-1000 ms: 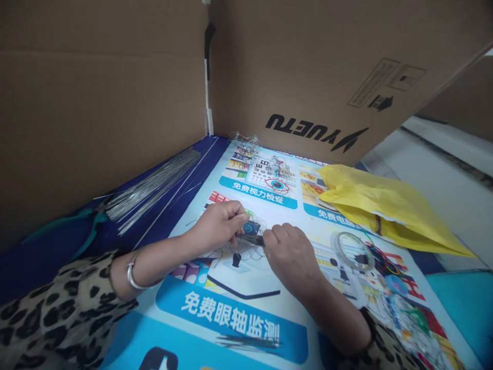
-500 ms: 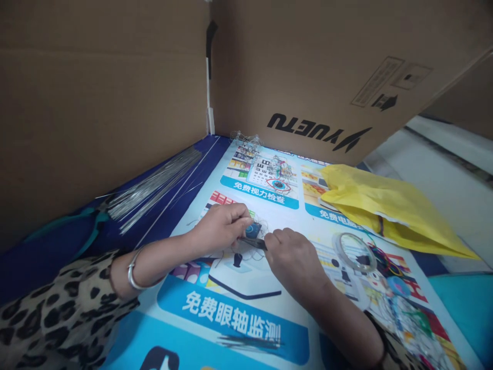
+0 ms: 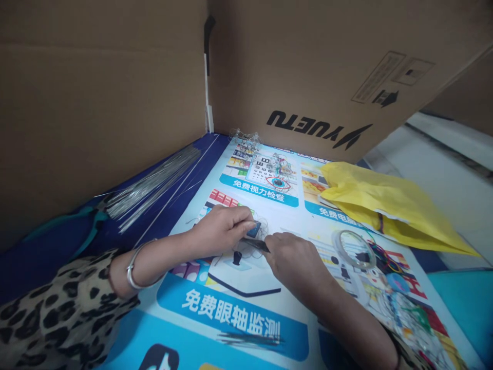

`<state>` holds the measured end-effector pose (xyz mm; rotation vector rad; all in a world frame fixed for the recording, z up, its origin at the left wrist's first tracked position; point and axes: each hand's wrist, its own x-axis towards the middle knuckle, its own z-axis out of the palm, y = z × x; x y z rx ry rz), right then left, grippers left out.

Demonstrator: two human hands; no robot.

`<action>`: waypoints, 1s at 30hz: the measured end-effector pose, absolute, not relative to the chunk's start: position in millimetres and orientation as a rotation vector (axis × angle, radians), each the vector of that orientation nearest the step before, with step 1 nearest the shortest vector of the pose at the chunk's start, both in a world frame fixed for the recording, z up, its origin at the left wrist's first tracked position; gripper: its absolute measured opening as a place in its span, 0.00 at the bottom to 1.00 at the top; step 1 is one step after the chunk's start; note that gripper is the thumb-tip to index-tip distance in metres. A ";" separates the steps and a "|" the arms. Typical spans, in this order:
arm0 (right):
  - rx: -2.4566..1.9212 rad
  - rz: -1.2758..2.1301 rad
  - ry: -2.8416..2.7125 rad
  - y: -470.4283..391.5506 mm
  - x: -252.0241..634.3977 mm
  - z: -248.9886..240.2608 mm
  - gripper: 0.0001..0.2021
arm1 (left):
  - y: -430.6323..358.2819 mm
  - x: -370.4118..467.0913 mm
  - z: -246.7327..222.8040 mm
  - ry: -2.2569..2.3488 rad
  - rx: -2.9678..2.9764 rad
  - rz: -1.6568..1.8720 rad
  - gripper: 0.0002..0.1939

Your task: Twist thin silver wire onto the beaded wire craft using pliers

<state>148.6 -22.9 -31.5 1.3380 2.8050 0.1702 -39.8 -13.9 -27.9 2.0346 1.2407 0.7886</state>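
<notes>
Near the middle of the printed sheet [image 3: 246, 280], my left hand [image 3: 223, 228] is closed in a pinch at the tip of a dark, narrow tool; whatever else it grips is too small to make out. From the right, my right hand [image 3: 295, 257] is wrapped round the other end of the dark tool [image 3: 257, 245], whose handle is hidden in the fist. Thin wire loops [image 3: 262, 226] lie around and behind the fingertips. A small bundle of short dark strands [image 3: 250, 339] rests on the sheet below the hands.
Long silvery wires [image 3: 154, 180] lie at the left by a teal strap [image 3: 90, 234]. Cardboard walls [image 3: 308, 61] stand behind. To the right are a yellow bag [image 3: 385, 200], a clear tape roll [image 3: 354, 249] and tangled coloured threads [image 3: 419, 318]. More wire tangles [image 3: 281, 167] lie at the back.
My right hand and the dark tool have shifted slightly right and down. My left hand has barely moved. The view has tilted a little.
</notes>
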 end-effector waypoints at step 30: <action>1.344 0.759 3.121 4.8 166.5 -55.2 0.06 | -5.4 -43.4 -23.6 1.171 1.389 0.913 0.12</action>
